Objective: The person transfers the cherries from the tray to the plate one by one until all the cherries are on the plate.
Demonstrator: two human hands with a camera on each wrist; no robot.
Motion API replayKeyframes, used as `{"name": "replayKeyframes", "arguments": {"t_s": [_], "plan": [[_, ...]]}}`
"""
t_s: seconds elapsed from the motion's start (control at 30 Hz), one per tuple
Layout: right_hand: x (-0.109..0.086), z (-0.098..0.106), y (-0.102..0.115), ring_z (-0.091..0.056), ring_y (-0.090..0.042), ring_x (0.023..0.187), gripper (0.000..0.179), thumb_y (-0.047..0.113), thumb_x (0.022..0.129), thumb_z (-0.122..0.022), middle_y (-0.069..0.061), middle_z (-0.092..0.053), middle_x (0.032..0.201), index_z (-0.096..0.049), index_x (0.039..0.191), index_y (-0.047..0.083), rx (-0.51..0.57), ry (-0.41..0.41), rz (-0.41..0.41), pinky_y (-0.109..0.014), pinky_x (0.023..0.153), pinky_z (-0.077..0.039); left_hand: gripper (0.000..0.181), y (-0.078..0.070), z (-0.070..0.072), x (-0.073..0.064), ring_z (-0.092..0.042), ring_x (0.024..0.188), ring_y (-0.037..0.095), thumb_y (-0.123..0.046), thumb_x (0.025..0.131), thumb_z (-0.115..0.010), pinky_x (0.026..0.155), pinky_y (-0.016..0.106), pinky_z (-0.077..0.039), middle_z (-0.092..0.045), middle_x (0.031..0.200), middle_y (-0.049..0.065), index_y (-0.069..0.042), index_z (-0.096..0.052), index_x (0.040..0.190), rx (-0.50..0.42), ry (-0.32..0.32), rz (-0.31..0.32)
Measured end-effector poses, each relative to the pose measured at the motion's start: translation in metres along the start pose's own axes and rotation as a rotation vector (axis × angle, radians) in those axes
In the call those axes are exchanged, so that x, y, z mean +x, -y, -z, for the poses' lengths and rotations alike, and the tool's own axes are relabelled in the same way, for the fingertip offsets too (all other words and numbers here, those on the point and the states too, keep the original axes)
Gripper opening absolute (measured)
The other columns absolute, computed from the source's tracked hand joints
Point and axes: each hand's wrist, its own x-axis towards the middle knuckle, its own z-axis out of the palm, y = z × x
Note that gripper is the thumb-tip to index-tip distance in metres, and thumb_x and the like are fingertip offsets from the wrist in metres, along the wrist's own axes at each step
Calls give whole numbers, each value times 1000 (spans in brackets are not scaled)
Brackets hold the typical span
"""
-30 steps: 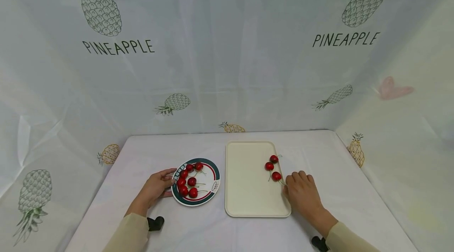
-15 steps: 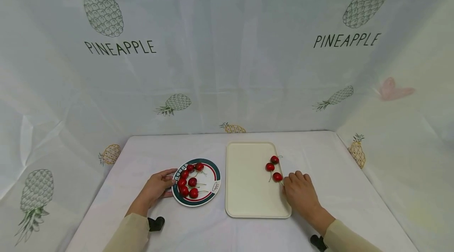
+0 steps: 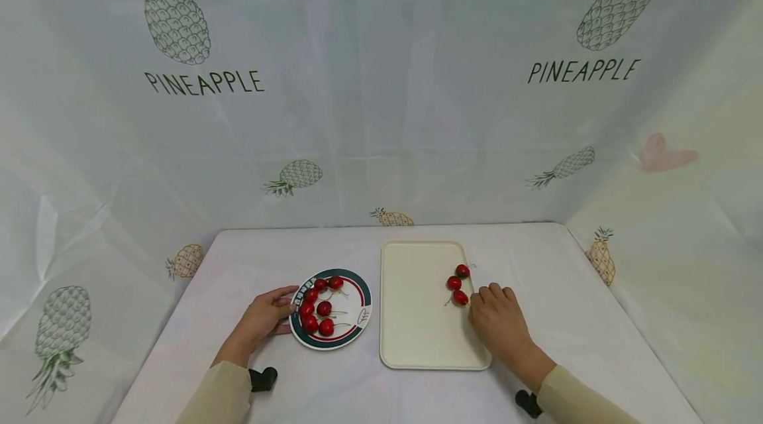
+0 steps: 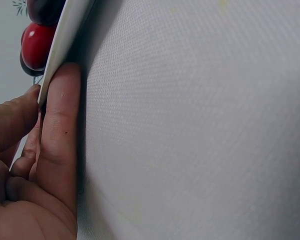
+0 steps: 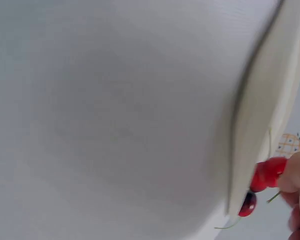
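Observation:
My left hand (image 3: 262, 315) holds the left rim of a round plate (image 3: 352, 297) with a dark green border. In the left wrist view its thumb is above the plate edge (image 4: 65, 37) and its fingers are beneath. Several red cherries with stems sit mostly on the plate's left half. My right hand (image 3: 499, 318) is at the right edge of a cream rectangular tray (image 3: 420, 311), pinching a cherry (image 3: 459, 297) by its stem; the fingertips are partly hidden. Close behind that cherry, two more cherries (image 3: 454, 283) lie along the tray's right side.
A white cloth covers the table (image 3: 381, 387), which ends at a back edge in front of a hanging pineapple-print curtain (image 3: 381, 112). A narrow strip of cloth separates plate and tray. The tray has a low raised rim.
My right hand has shifted slightly left, and the nearest cherry has moved left with it, closer to the other two. The left hand keeps its hold on the plate.

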Motion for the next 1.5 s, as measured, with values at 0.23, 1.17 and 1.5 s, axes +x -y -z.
{"name": "replayKeyframes", "arguments": {"t_s": [0.23,1.17,1.5], "plan": [[18,4,4,-34,-21,70,36,19,105,-31,-2,-35,71,-51,79,5,90,-282,114,-30,64,-26,49,-1,0,-1,-70,91,19,-3,105,-61,77,41,-67,-62,125,20,-8,-54,153,-12,6,-9],[67,3,55,-29,-20,69,29,18,105,-37,-1,-33,73,-47,79,8,213,-360,194,-31,63,-25,47,-2,0,-2,-70,93,19,-2,105,-61,77,41,-67,-63,125,20,-7,-56,151,-25,3,-29],[90,2,91,-39,-23,73,24,20,104,-45,-5,-43,76,-52,85,7,197,-284,215,-32,66,-31,47,-2,0,-3,-69,87,19,-3,104,-62,75,40,-67,-63,118,17,-8,-57,151,-21,-8,-15]]}}
